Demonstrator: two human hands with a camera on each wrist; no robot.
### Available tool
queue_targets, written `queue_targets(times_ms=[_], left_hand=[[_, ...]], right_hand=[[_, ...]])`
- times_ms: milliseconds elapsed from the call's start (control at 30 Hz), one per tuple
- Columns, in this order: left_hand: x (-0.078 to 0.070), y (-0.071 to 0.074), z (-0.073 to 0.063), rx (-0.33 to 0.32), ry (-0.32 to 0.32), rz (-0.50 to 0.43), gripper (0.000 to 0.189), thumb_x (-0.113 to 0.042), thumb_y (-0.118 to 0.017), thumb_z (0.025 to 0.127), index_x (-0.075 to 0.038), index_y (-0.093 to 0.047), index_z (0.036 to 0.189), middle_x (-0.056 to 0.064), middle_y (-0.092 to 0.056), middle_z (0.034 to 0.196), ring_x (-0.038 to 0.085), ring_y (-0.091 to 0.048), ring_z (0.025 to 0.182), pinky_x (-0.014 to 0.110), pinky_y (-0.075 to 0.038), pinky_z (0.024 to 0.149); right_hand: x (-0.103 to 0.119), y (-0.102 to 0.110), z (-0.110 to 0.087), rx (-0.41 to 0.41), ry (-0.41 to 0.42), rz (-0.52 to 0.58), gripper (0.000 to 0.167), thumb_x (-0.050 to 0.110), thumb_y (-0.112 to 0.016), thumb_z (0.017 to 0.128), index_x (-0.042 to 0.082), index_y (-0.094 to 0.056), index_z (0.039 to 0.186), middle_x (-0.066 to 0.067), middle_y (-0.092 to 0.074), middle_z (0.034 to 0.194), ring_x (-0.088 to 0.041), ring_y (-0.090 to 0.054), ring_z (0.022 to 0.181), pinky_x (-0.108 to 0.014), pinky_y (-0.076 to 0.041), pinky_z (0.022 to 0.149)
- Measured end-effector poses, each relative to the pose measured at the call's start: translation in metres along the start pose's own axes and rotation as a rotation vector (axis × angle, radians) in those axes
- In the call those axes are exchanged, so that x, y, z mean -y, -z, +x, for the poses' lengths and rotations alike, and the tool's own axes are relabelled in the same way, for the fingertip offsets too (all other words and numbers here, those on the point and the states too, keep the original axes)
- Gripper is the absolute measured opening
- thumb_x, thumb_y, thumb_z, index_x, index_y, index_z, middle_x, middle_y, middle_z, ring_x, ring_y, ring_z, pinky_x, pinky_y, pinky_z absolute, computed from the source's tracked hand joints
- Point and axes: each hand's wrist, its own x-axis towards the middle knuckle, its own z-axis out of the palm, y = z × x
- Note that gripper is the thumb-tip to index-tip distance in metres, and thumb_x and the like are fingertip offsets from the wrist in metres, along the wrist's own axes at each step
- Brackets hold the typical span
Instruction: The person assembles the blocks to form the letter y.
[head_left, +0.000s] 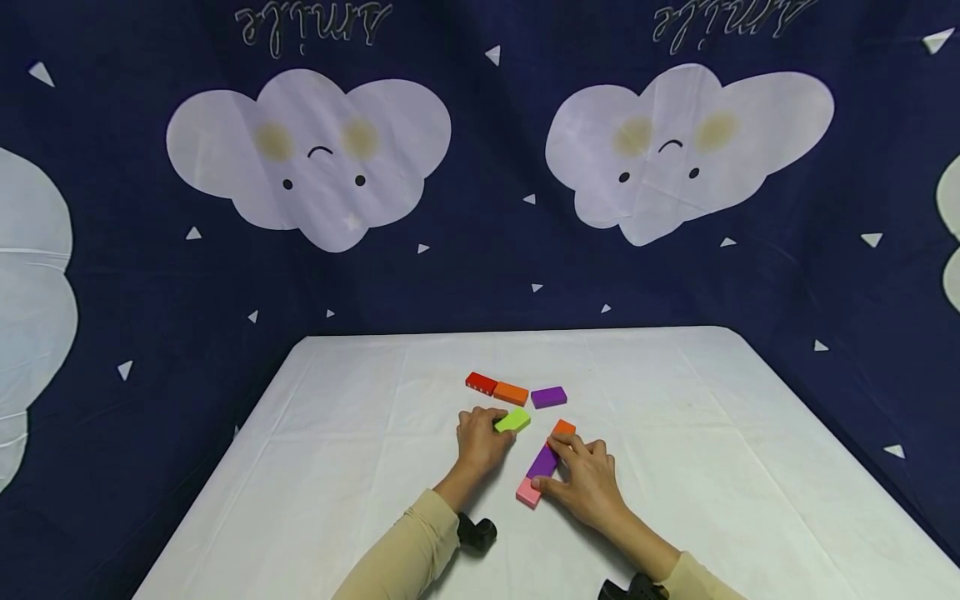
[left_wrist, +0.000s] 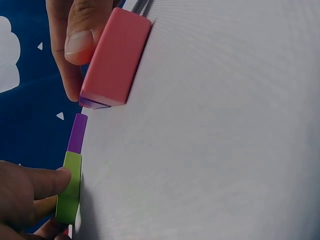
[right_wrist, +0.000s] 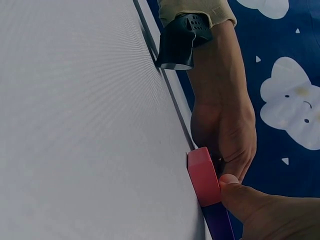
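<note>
My left hand [head_left: 478, 440] pinches a lime-green block [head_left: 513, 419] between thumb and fingers at the white tabletop. To its right, my right hand [head_left: 587, 482] grips a slanting row made of a pink block [head_left: 528, 493], a purple block [head_left: 543, 462] and an orange block [head_left: 564, 427]. The thumb presses near the joint of pink and purple; the fingers reach the orange end and partly cover it. Seen from the left wrist, the pink block [left_wrist: 116, 57] looms large in front, the green one [left_wrist: 69, 187] lower left.
Beyond the hands, a red block [head_left: 482, 382] and an orange block [head_left: 512, 393] lie end to end, with another purple block [head_left: 549, 397] just right of them. A dark blue cloth [head_left: 495, 275] with clouds hangs behind the white table [head_left: 360, 483]. Each wrist wears a black camera [head_left: 477, 533].
</note>
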Motion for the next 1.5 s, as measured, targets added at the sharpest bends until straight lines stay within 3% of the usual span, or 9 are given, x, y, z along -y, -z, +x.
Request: queue_targets(times_ms=[167, 533, 733, 1267, 1500], left_hand=[[0.000, 0.000, 0.001, -0.013, -0.001, -0.023, 0.034, -0.014, -0.077, 0.073, -0.005, -0.072, 0.106, 0.013, -0.067, 0.097, 0.021, -0.045, 0.086, 0.037, -0.034, 0.079], [0.001, 0.012, 0.002, 0.025, 0.017, -0.149, 0.036, -0.010, -0.076, 0.072, -0.004, -0.071, 0.107, 0.014, -0.064, 0.097, 0.022, -0.046, 0.089, 0.032, -0.037, 0.076], [0.007, 0.024, 0.000, 0.085, 0.009, -0.211, 0.037, -0.009, -0.075, 0.074, -0.003, -0.069, 0.110, 0.013, -0.065, 0.100, 0.021, -0.051, 0.091, 0.031, -0.041, 0.078], [0.025, 0.055, -0.017, 0.238, -0.027, -0.238, 0.034, -0.004, -0.069, 0.079, -0.007, -0.069, 0.113, 0.011, -0.060, 0.102, 0.020, -0.048, 0.092, 0.028, -0.039, 0.076], [0.031, 0.067, -0.025, 0.324, -0.116, -0.225, 0.033, -0.003, -0.068, 0.080, -0.008, -0.068, 0.113, 0.009, -0.061, 0.103, 0.019, -0.046, 0.091, 0.026, -0.036, 0.075]], right_hand=[[0.000, 0.000, 0.000, 0.003, -0.002, -0.002, 0.068, 0.050, -0.077, 0.066, 0.012, -0.064, 0.122, 0.000, -0.060, 0.122, -0.023, -0.041, 0.088, -0.032, -0.026, 0.070], [0.000, 0.000, 0.000, 0.012, -0.002, -0.005, 0.068, 0.050, -0.077, 0.067, 0.013, -0.064, 0.122, 0.001, -0.060, 0.122, -0.023, -0.041, 0.088, -0.033, -0.026, 0.070], [0.001, 0.001, 0.001, 0.026, -0.006, -0.007, 0.068, 0.050, -0.077, 0.068, 0.012, -0.064, 0.122, 0.000, -0.060, 0.122, -0.024, -0.041, 0.089, -0.033, -0.026, 0.070], [0.001, 0.000, 0.001, 0.029, -0.013, -0.004, 0.069, 0.051, -0.076, 0.068, 0.013, -0.063, 0.123, 0.000, -0.059, 0.124, -0.024, -0.041, 0.089, -0.033, -0.026, 0.071], [0.002, 0.000, 0.001, 0.028, -0.012, 0.000, 0.068, 0.051, -0.077, 0.068, 0.013, -0.063, 0.123, -0.001, -0.060, 0.123, -0.024, -0.041, 0.089, -0.033, -0.026, 0.071]])
